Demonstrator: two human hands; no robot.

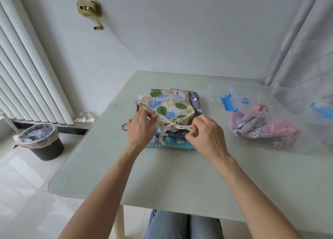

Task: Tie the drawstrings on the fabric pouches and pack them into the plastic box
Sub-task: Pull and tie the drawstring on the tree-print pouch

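Observation:
A tree-print pouch (pixel 166 104) lies on top of a stack of pouches at the table's middle, above a blue cloud-print pouch (pixel 177 141) and a grey one (pixel 195 100). Its cream drawstring (pixel 173 126) is gathered into a knot at the near edge. My left hand (pixel 140 128) pinches the cord's left end. The cord's right end is pinched in my right hand (pixel 205 136). To the right stands the clear plastic box (pixel 288 116) with blue clips, and a pink pouch (pixel 259 128) lies inside it.
The glass table (pixel 162 175) runs to a near edge above my knees. A lined waste bin (pixel 40 141) stands on the floor at the left, below a white radiator (pixel 27 76). The box lid (pixel 219 92) lies behind the box.

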